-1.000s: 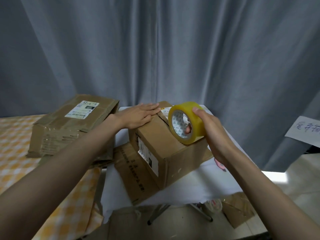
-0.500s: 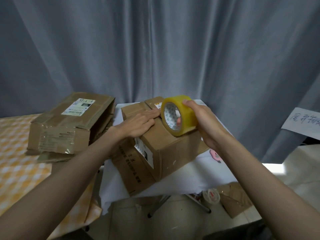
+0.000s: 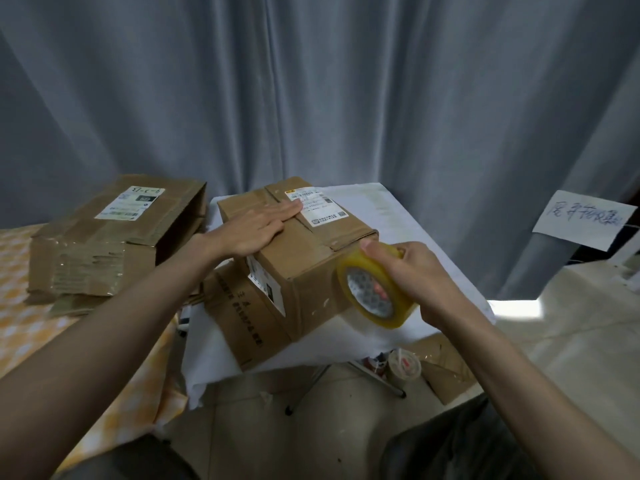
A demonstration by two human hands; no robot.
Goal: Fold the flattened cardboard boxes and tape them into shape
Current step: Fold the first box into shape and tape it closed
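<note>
A folded brown cardboard box [image 3: 311,268] with a shipping label stands on the small white-covered table [image 3: 388,216]. My left hand [image 3: 258,226] lies flat on the box top, fingers straight, pressing the flaps down. My right hand [image 3: 412,275] grips a yellowish roll of clear tape [image 3: 375,292] at the box's near right side, below the top edge. A flattened cardboard box [image 3: 239,313] with printed characters lies under the folded one, sticking out at the front left.
A stack of flattened boxes [image 3: 114,237] lies on the checked yellow surface [image 3: 20,327] at the left. Under the table sit another tape roll [image 3: 403,367] and cardboard scraps [image 3: 446,372]. A grey curtain hangs behind. A handwritten paper note [image 3: 585,220] is at the right.
My right hand has carried the tape roll from the box top down over the near right edge to the side. My left hand slid forward along the top seam.
</note>
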